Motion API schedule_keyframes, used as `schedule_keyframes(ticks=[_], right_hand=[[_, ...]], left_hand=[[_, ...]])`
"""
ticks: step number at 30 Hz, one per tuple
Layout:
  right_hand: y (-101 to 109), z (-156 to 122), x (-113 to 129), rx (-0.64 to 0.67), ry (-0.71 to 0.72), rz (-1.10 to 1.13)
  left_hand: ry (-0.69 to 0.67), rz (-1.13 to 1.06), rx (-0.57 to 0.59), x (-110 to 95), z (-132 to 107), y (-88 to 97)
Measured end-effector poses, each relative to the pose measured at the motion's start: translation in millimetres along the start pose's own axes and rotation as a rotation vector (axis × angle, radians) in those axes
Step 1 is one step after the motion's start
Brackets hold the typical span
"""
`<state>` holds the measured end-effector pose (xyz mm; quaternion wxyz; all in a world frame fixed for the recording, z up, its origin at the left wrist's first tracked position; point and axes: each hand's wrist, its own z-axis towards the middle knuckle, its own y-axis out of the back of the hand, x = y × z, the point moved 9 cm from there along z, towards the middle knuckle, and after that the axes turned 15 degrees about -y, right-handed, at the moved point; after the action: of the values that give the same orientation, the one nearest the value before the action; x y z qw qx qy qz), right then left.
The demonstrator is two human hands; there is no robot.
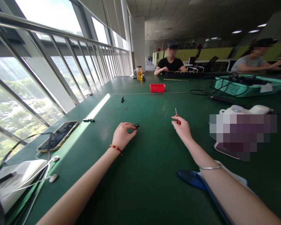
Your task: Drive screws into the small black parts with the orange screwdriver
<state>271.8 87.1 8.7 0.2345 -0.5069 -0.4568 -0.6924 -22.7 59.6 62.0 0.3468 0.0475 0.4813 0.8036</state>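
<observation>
My left hand [124, 134] rests low over the green table [140, 175], its thumb and fingers pinched on a small black part [136, 126] whose exact kind is too small to make out. To the right, my right hand [182, 127] is closed around the orange and black handle of a screwdriver [177, 119], its thin metal shaft pointing up and away from me. Two more small black pieces lie on the table: one [88, 120] left of my left hand, another [122, 99] farther off.
A phone [58, 136], white earphones [53, 178] and papers lie at left beside the railing [61, 37]. Ahead stand a red bin [157, 88] and a jar [139, 74]. At right are a teal basket [248, 87] with cables, a white bag and a blue strap. Two people sit beyond.
</observation>
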Motion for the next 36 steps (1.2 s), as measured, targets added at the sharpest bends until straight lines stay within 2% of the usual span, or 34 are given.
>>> schedule_keyframes(ticks=[2,5,8,11,14,17,21,26,36], right_hand=[[-1,0,0,0.006,-0.01,-0.008],[-2,0,0,0.009,-0.021,-0.016],[-2,0,0,0.014,-0.024,-0.018],[-2,-1,1,0.016,-0.015,-0.021],[-2,-1,1,0.018,-0.005,-0.024],[-3,-1,1,0.021,0.005,-0.025],[-4,0,0,0.022,0.016,-0.027],[-4,1,0,0.015,0.028,-0.035],[-5,0,0,0.01,0.036,-0.062]], left_hand=[[0.135,0.114,-0.028,36,-16,28.7],[0.326,0.232,-0.022,84,-41,61.6],[0.423,0.317,0.004,108,-59,78.4],[0.481,0.362,0.05,114,-72,82.2],[0.47,0.356,0.058,109,-80,83.9],[0.457,0.361,0.006,106,-82,94.8],[0.517,0.371,-0.012,116,-75,111.9],[0.514,0.286,0.145,128,-63,102.7],[0.585,0.208,0.217,136,-69,91.5]])
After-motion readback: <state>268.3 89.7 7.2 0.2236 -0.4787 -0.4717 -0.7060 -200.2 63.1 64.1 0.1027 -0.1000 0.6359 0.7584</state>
